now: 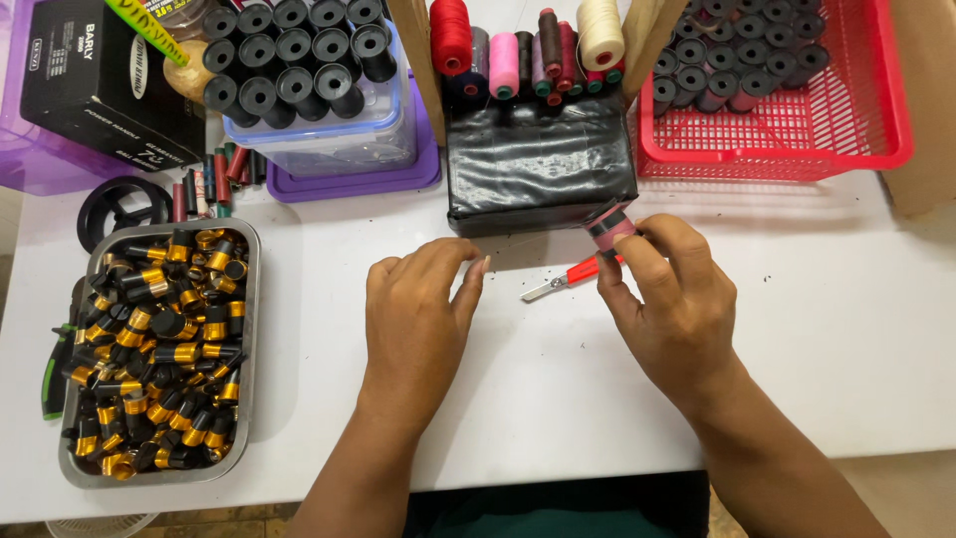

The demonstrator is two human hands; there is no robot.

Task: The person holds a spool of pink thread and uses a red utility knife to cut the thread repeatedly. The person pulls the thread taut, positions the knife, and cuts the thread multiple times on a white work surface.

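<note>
My right hand (672, 299) holds a small black bobbin wound with pink thread (609, 224) between thumb and fingers, just in front of a black wrapped box (538, 164). Under that hand lies a small red-handled thread snip (568, 280) on the white table (797, 329). My left hand (418, 309) rests flat on the table, palm down, fingers loosely together, holding nothing. It lies left of the snip and just in front of the black box.
A metal tray (251, 329) of several black-and-gold caps sits at the left. A clear tub (329, 125) of black spools on a purple lid stands behind, with a black carton (95, 85). Thread cones (518, 50) stand behind the box. A red basket (797, 139) holds wound bobbins.
</note>
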